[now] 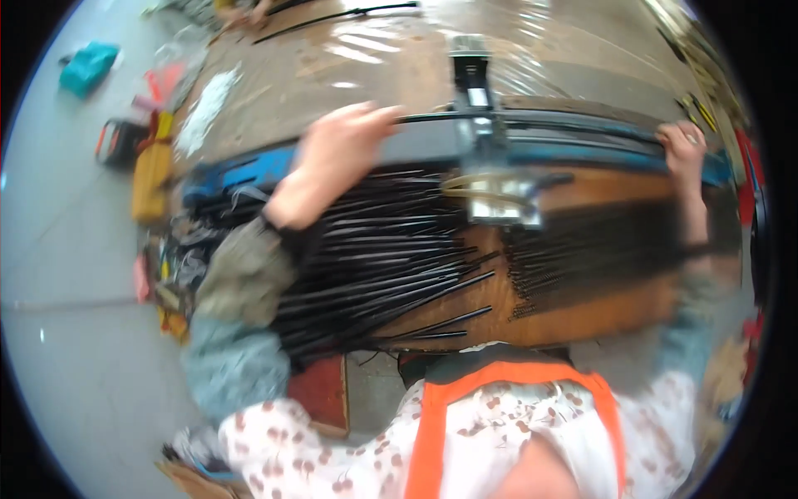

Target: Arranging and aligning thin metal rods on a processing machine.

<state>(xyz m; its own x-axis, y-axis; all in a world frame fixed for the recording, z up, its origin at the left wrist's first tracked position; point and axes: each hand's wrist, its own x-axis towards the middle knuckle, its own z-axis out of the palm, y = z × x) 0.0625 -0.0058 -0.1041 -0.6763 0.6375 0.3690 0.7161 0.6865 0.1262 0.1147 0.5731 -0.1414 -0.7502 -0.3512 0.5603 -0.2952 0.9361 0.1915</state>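
My left hand [345,143] is closed around a thin black rod [428,117] that runs right into a metal fixture [478,100] on the bench. At the right end of the fixture's long rail [582,131], my right hand [683,143] has its fingers curled in a pinch. The rod seems to continue along the rail toward that hand, but blur hides what the fingers hold. Below the rail lie many black rods [382,266] in a loose pile on the left. A blurred bundle of thin dark pieces [598,241] spreads over the wood on the right.
Blue metal parts [258,170] run along the rail's left end. Clear plastic sheeting [532,46] covers the far table, where another person's hand [245,18] is near a long black rod [341,17]. A yellow container [152,179] stands left, by a teal bag [90,68].
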